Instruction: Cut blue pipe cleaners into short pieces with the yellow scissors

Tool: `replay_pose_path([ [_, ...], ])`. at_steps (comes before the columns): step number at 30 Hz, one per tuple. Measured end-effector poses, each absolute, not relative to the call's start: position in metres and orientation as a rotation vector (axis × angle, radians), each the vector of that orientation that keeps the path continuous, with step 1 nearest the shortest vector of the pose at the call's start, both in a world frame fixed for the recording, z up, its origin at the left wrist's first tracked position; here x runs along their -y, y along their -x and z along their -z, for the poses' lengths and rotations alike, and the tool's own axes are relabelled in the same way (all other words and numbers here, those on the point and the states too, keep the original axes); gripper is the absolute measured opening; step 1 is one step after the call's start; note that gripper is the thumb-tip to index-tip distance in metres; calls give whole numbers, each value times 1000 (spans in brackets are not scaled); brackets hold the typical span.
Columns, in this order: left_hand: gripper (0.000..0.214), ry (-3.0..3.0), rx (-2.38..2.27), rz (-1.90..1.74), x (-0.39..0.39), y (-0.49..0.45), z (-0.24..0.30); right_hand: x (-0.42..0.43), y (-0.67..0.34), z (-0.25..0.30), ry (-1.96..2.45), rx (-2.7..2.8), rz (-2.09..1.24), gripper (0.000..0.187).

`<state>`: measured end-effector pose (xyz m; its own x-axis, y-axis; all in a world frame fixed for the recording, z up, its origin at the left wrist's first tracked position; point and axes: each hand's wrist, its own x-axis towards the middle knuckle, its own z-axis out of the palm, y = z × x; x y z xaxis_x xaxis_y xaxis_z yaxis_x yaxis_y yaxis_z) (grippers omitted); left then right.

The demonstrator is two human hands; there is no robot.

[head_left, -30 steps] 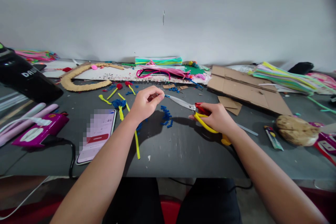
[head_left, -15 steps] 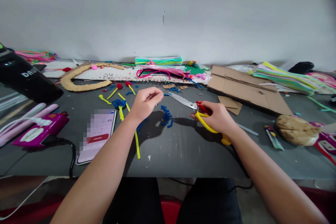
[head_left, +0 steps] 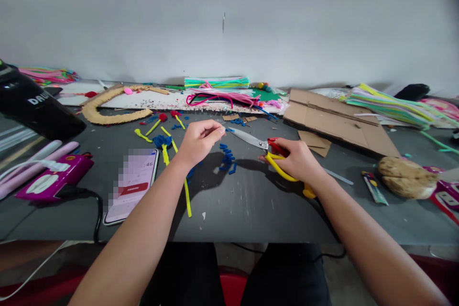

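A pale wall (head_left: 222,0) stands beyond the fingers of both hands, and the grey worktop (head_left: 244,210) spreads beneath them. Beyond the right fingers and off to their right, a brown cardboard sheet (head_left: 333,122) lies creased across its length; farther right is a bundle of pastel strips (head_left: 390,105). Well to the left of the left fingers come a curved tan band (head_left: 107,117) and, farther out, a tilted black bottle (head_left: 39,105).

The right hand (head_left: 296,158) has its fingers curled around the red and yellow handles of the scissors (head_left: 262,145), whose blades point left, toward the left fingertips; how far apart the blades stand is hard to tell. The left hand (head_left: 199,142) has its fingers drawn together in a pinch at thumb and forefinger.

A phone (head_left: 134,186) lies left of the left fingers and nearer the body, its screen up. Between it and those fingers, a yellow strip (head_left: 187,196) runs partly hidden by the left wrist. A small tube (head_left: 373,188) lies well to the right of the right fingers. Just nearer the body than the left fingertips, short blue pieces (head_left: 228,158) lie scattered. Smallest is the blue bit (head_left: 230,129) at the left pinch, its end beside the scissor tips; whether it sits between the blades cannot be told.
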<state>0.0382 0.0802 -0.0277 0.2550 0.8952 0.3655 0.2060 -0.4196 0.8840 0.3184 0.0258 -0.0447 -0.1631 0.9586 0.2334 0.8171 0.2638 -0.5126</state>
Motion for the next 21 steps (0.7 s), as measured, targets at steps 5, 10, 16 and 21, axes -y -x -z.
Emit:
replay_pose_path([
  [5,20,-1804,-1008,-1192,-79,-39,27,-25,-318,45,1582,2042,-359,43],
  [10,20,-1815,-1014,-1182,-79,-38,27,-25,-318,45,1582,2049,-353,43],
  [16,19,-1834,-1011,-1185,-79,-37,27,-25,-317,44,1581,2043,-358,43],
  [21,19,-1837,-1011,-1179,-79,-38,26,-25,-318,44,1604,2037,-365,43],
])
